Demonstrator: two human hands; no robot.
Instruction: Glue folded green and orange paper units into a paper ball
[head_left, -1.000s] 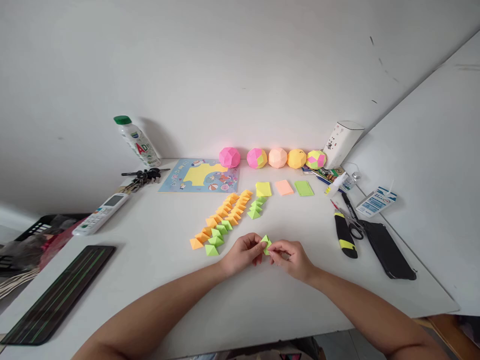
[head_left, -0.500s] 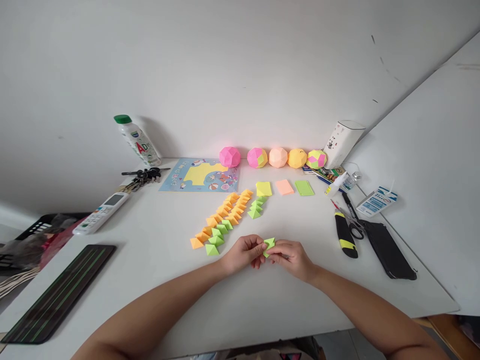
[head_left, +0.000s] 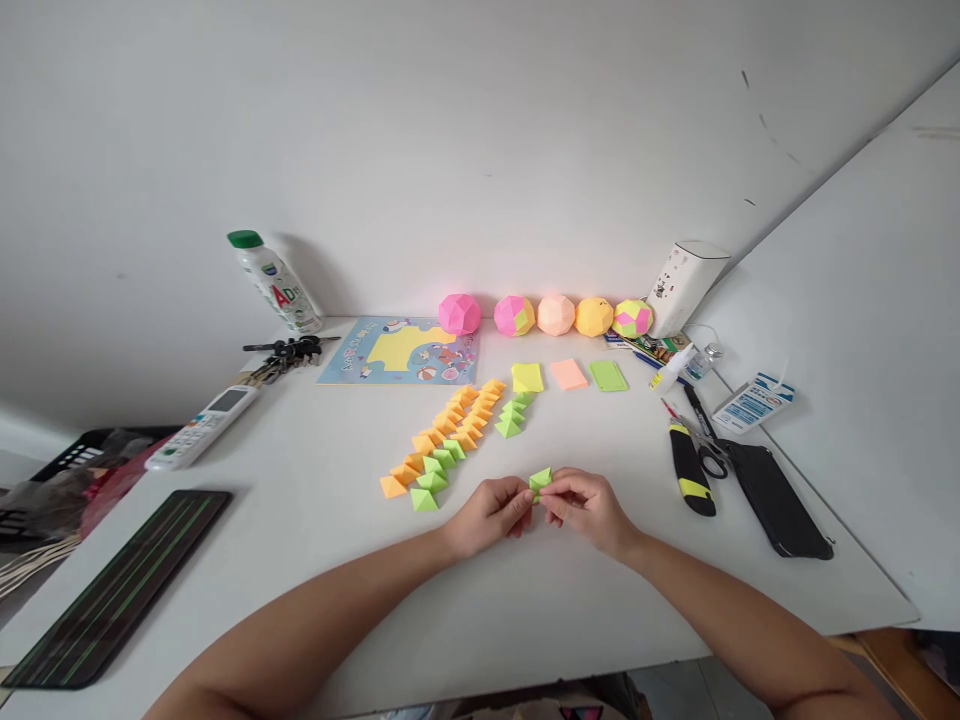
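Between my fingertips is a small folded piece of green paper [head_left: 540, 480], held just above the white table. My left hand [head_left: 495, 512] pinches its left side, thumb on top. My right hand [head_left: 589, 508] grips the right side with thumb and fingers closed; part of the paper is hidden behind the fingers. Up and to the left lie rows of folded orange paper pieces [head_left: 429, 440] and folded green pieces [head_left: 424, 499], with a short green row [head_left: 509, 427] nearer the middle. Beyond them are yellow [head_left: 528, 378], peach [head_left: 569, 374] and green [head_left: 608, 376] paper stacks.
Several faceted paper balls, one pink [head_left: 459, 314], line the wall. At left stand a bottle [head_left: 277, 285], keys [head_left: 289, 355], a remote [head_left: 202, 427] and a dark striped panel [head_left: 116, 590]. At right lie a box cutter [head_left: 691, 468], scissors [head_left: 712, 460], a glue bottle [head_left: 673, 369] and a black pouch [head_left: 778, 498].
The green paper has turned slightly between my fingers and sits a little higher. My right thumb has shifted up onto its face; the things on the table have not moved.
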